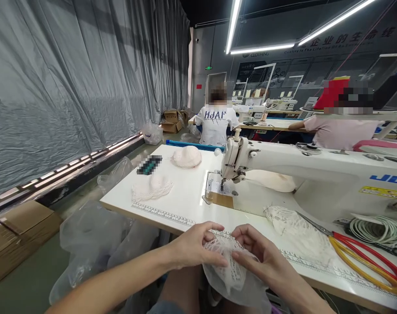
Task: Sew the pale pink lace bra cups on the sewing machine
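Between my two hands hangs a piece of white lace fabric with a sheer layer below it, at the front edge of the sewing table. My left hand pinches its upper left side between thumb and fingers. On the other side, my right hand grips the upper right part, thumb on top. Just beyond stands a white sewing machine, its needle area over a metal plate. More cream lace lies to the right of my hands. Scissors with red and yellow handles rest beside it, blades touching the lace.
Two pale moulded cups, one rounded and one lace-edged, lie on the table's left part. A coil of pale cord sits at right. Plastic bags and a cardboard box stand at left. Two people sit ahead.
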Motion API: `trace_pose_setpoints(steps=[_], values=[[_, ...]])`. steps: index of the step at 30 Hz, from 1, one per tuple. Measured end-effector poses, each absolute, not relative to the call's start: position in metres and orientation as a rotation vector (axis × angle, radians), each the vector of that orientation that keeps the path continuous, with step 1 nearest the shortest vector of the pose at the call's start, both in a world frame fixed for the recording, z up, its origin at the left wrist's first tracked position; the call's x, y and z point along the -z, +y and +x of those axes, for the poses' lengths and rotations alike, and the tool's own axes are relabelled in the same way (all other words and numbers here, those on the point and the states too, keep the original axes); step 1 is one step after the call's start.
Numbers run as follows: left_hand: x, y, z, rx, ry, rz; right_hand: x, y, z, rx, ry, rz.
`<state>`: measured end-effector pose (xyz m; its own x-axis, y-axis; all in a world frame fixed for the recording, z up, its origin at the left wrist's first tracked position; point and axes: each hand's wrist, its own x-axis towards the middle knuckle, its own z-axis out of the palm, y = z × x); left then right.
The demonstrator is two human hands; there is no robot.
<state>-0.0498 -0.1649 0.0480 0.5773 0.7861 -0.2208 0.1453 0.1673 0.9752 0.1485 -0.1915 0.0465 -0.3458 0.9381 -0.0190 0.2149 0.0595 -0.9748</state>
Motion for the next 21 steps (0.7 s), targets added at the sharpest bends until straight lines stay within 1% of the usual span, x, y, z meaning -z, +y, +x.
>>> trace_pose_setpoints(steps=[4,9,13,17,21], values=[[-0.044,-0.162,-0.043,-0.553,0.841,1.226,-0.045,-0.186,0.150,-1.371,-1.683,-1.192],[-0.040,-0.151,-0.042,-0.642,0.925,1.285,-0.039,-0.174,0.158,-1.493,-1.676,-1.239],[-0.040,-0.136,-0.042,-0.606,0.905,1.364,-0.037,-0.162,0.162,-1.480,-1.708,-1.320],[-0.045,-0.119,-0.041,-0.550,0.910,1.429,-0.034,-0.148,0.164,-1.465,-1.682,-1.296],[-0.045,-0.103,-0.038,-0.504,0.791,1.402,-0.030,-0.130,0.168,-1.432,-1.725,-1.326]])
